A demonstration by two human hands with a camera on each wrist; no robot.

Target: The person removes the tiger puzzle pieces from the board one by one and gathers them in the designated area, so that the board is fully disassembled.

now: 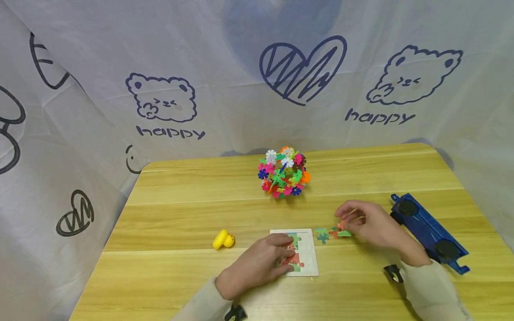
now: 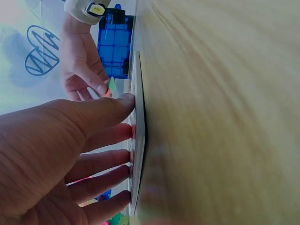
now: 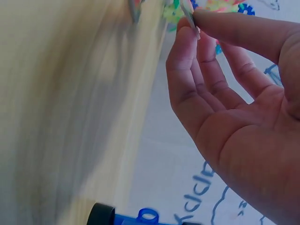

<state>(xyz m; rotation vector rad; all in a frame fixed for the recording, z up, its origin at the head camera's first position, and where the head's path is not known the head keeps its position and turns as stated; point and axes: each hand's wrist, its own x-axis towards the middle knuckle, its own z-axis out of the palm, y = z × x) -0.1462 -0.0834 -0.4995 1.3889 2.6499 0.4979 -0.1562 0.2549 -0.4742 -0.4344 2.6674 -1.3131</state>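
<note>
My left hand [image 1: 257,263] rests its fingertips on a white puzzle board [image 1: 308,256] with several red and green pieces in it. In the left wrist view, the left hand's [image 2: 51,145] fingers are spread, fingertips and thumb on the board [image 2: 139,140]. To the right of the board, my right hand [image 1: 371,225] pinches a red and green puzzle piece [image 1: 343,231]. Seen from the right wrist, that piece [image 3: 189,16] is edge-on between the thumb and forefinger of the right hand [image 3: 243,98]. Loose puzzle pieces [image 1: 322,236] lie between the board and the right hand.
A yellow toy duck [image 1: 223,240] lies left of the board. Behind it stands a ball of colourful flower-shaped pieces [image 1: 284,174]. A blue toy vehicle [image 1: 431,232] is beside the right forearm. Patterned white cloth [image 1: 233,111] hangs behind the wooden table [image 1: 180,214].
</note>
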